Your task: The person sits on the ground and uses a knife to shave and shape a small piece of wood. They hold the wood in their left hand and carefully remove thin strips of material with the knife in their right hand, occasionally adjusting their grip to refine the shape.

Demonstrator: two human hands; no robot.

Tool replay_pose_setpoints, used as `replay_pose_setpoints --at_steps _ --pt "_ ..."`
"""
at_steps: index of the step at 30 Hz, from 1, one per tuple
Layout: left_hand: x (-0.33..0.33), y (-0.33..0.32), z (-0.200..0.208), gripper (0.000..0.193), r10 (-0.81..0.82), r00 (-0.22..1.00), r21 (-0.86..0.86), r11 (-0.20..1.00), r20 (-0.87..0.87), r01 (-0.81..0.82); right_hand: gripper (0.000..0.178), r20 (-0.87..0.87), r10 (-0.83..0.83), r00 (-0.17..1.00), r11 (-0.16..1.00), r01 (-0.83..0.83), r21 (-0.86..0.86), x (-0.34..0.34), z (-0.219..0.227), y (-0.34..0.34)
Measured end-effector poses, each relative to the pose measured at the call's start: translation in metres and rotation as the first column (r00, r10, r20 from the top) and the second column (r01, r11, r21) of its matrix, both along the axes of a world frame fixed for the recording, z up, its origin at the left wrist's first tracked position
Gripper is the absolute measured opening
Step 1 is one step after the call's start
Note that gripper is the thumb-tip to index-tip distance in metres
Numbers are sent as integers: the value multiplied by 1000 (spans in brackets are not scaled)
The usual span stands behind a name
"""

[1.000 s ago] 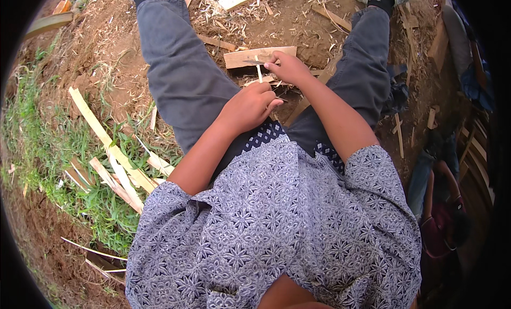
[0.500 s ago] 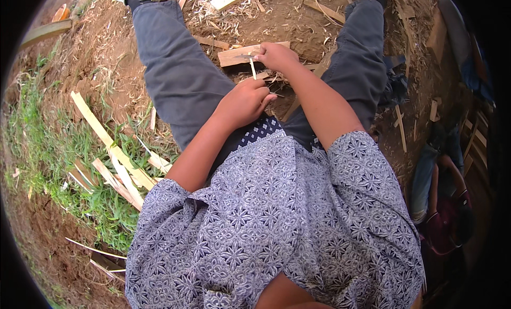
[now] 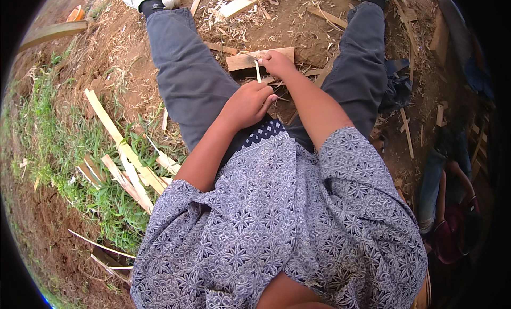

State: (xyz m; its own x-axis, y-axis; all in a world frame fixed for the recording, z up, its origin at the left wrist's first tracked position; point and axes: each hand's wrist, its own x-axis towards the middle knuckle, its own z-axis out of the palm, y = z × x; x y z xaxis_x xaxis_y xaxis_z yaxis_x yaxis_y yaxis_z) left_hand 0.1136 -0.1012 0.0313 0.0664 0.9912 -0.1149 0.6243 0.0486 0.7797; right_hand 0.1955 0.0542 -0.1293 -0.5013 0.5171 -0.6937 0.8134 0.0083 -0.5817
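I sit on bare earth with my legs in grey trousers spread apart. My left hand (image 3: 248, 103) is closed on the near end of a thin pale wood strip (image 3: 258, 72) between my thighs. The strip's far end rests on a flat wooden block (image 3: 242, 61) on the ground. My right hand (image 3: 278, 64) lies on that block, gripping a small dark-bladed tool (image 3: 251, 59), apparently a knife, against the strip's far end. Shavings and slivers lie around the block.
Long split pale slats (image 3: 125, 149) lie on the grass to my left. Wood offcuts (image 3: 246, 3) and chips litter the soil ahead. Another person (image 3: 444, 197) crouches at the right edge beside more wood pieces (image 3: 407, 133).
Both hands keep their grip and stay nearly in place over the block. The view has shifted slightly, bringing my shoes into the top edge.
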Motion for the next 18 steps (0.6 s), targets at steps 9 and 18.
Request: replay_pose_setpoints --at_steps 9,18 --pt "-1 -1 -5 18 48 999 6 999 10 -48 37 -182 130 975 991 -131 5 38 34 1" --pt "-2 0 -5 22 60 998 33 998 19 -60 34 -20 183 983 983 -183 -1 26 40 6"
